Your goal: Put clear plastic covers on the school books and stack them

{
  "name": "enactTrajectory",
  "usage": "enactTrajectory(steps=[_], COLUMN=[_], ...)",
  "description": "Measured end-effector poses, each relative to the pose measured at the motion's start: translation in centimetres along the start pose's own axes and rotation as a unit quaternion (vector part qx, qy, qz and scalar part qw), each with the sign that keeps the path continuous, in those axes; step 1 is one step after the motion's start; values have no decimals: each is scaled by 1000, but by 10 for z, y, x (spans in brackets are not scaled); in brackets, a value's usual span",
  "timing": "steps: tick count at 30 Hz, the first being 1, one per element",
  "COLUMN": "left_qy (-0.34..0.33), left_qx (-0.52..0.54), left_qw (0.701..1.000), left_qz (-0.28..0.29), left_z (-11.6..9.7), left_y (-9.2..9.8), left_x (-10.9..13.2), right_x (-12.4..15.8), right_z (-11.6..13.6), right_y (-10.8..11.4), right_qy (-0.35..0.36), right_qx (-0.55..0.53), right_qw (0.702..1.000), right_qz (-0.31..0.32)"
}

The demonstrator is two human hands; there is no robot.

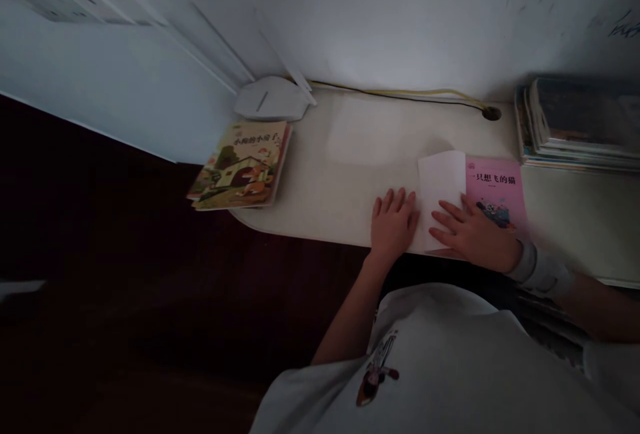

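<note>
A pink book (517, 187) lies near the front edge of the white desk (350, 201), its cover showing a small picture. A blank white page or flap (443, 184) covers the book's left side. My right hand (473, 234) rests palm down across the white page and the pink cover, fingers spread. Just left of the page, my left hand (393, 224) lies flat on the desk with its fingers slightly apart, holding nothing.
At the desk's left end, a small stack of picture books (245, 167) overhangs the edge. Behind it stands a white router (273, 99) with antennas. Cables (400, 94) run along the wall to a round hole. Another book stack (580, 127) sits at the back right.
</note>
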State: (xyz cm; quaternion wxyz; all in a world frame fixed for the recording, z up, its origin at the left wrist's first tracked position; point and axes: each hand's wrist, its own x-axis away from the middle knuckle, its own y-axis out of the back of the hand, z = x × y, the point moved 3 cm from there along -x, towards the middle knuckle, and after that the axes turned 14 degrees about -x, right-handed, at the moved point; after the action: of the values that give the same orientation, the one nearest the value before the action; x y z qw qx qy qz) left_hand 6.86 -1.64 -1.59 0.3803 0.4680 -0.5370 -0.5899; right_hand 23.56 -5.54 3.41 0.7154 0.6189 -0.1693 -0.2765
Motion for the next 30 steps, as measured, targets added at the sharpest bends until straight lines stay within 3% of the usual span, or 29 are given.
enactTrajectory(steps=[11, 19, 23, 30], left_qy=[3, 4, 6, 6], left_qx=[7, 7, 3, 1], left_qw=[1000, 1000, 1000, 1000], left_qz=[1, 10, 13, 16], left_z=[3, 2, 2, 2], left_y=[0, 1, 0, -1], left_x=[-1, -1, -1, -1], right_x=[1, 1, -1, -4], right_z=[5, 6, 9, 13], right_y=[-11, -22, -25, -31], right_qy=[-83, -70, -96, -93], right_qx=[25, -2, 7, 7], right_qw=[996, 995, 991, 995], right_qz=[-1, -66, -90, -47])
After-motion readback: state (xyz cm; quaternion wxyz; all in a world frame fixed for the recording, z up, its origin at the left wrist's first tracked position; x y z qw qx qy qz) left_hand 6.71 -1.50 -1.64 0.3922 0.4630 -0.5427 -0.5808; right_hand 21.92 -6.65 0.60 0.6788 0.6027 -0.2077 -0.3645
